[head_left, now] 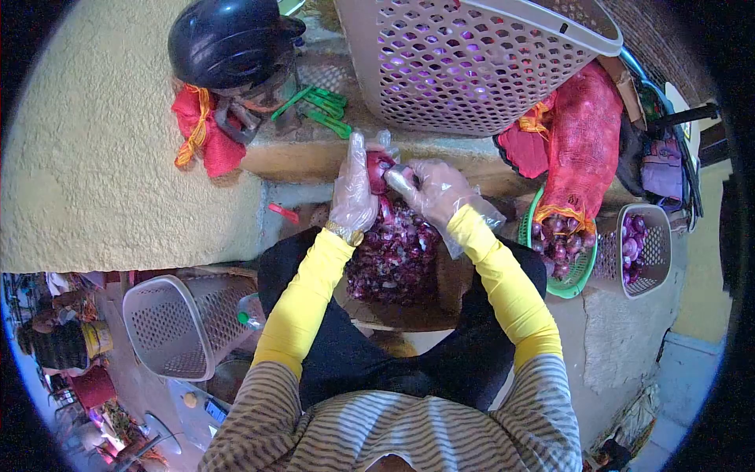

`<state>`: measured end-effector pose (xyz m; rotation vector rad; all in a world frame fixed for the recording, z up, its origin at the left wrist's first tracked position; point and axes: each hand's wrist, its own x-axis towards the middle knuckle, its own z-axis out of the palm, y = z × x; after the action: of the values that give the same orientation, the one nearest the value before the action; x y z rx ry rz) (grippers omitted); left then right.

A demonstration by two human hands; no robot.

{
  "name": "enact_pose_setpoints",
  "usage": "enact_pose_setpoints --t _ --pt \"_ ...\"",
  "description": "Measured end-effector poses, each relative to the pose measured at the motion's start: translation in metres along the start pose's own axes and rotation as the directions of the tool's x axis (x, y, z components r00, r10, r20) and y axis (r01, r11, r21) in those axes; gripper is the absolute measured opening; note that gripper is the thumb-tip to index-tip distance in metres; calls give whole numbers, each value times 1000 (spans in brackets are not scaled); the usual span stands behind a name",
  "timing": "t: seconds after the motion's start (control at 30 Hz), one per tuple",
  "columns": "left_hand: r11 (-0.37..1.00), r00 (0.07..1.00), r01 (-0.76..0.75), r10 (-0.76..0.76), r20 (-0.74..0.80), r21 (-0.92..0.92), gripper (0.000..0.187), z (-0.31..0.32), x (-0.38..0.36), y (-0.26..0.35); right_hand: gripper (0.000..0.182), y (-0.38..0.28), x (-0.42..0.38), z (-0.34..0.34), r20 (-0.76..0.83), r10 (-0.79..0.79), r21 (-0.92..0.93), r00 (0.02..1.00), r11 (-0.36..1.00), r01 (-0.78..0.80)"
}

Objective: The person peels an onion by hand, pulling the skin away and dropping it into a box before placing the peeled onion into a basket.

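Observation:
My left hand point(355, 193), in a clear plastic glove, grips a red onion point(379, 171) with its fingers pointing up along the side. Close against the onion's other side is my right hand point(439, 189), gloved the same way, with its fingers curled in. A short, shiny grey piece point(403, 182) shows at the right fingertips; I cannot tell what it is. Below both hands, between my knees, a heap of purple onion skins and pieces point(393, 263) fills a container.
A large perforated basket point(480, 79) of onions stands on the ledge ahead. At right are a red mesh sack point(578, 141) of onions, a green basket point(583, 271) and a smaller grey basket point(657, 271). Another basket point(197, 326) lies left; green clips point(326, 108) and a black helmet point(228, 43) sit upper left.

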<state>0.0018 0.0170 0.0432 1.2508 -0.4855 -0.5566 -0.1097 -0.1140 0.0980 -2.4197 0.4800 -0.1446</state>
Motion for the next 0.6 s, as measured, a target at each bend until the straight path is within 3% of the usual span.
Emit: enact_pose_setpoints --t 0.07,0.23,0.3,0.4,0.47,0.53,0.6 --pt "930 971 235 -235 36 -282 56 -5 8 -7 57 3 1 3 -9 -24 18 1000 1000 25" --pt "940 973 228 -225 41 -255 55 -3 6 -5 55 3 -1 -2 -11 -89 19 996 996 89" --pt "943 976 216 -210 51 -253 55 -1 -1 2 53 8 1 1 21 -221 -17 975 975 222" --pt "985 989 146 -145 8 -89 54 3 -8 17 51 6 -2 -1 125 -230 -120 965 962 245" --pt "871 916 391 -401 30 -298 59 -1 1 21 51 3 -3 -3 169 -259 -163 951 944 286" --pt "818 898 421 -438 50 -393 59 -2 4 26 51 2 -4 -3 213 -284 -206 935 922 327" --pt "754 878 446 -473 73 -482 60 -1 0 33 45 3 -6 -2 144 -309 -137 940 935 328"
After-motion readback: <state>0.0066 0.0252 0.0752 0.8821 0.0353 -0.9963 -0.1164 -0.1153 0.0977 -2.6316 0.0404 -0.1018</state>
